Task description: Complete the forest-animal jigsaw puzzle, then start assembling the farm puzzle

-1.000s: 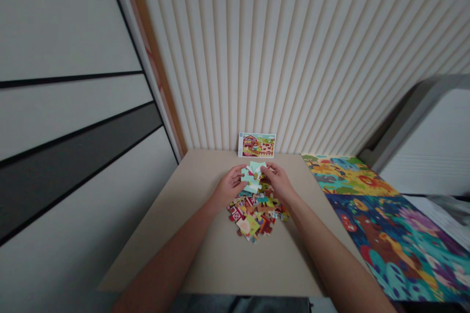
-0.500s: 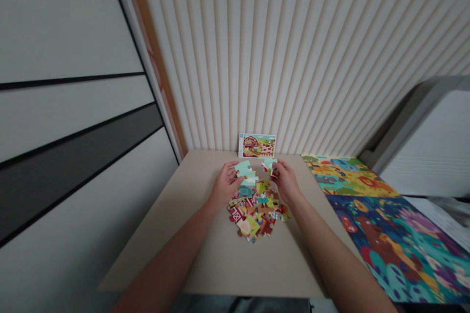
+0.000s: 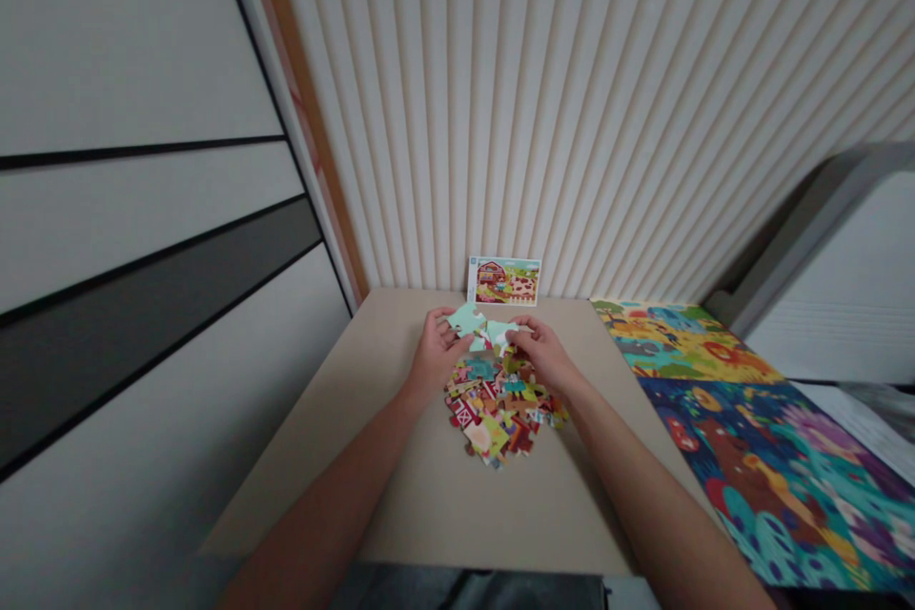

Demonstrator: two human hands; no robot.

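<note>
Left hand pinching pale-green puzzle pieces, right hand pinching a green-and-white piece right beside them, contact unclear, both grips narrow, all held above the far edge of the jumbled pile on the beige table, picture card upright behind.

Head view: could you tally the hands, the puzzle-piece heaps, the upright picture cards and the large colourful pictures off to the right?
Hands: 2 (left hand, right hand)
Puzzle-piece heap: 1
Upright picture card: 1
Large colourful pictures: 2 (yellowish picture, dark blue picture)
Total: 6
</note>
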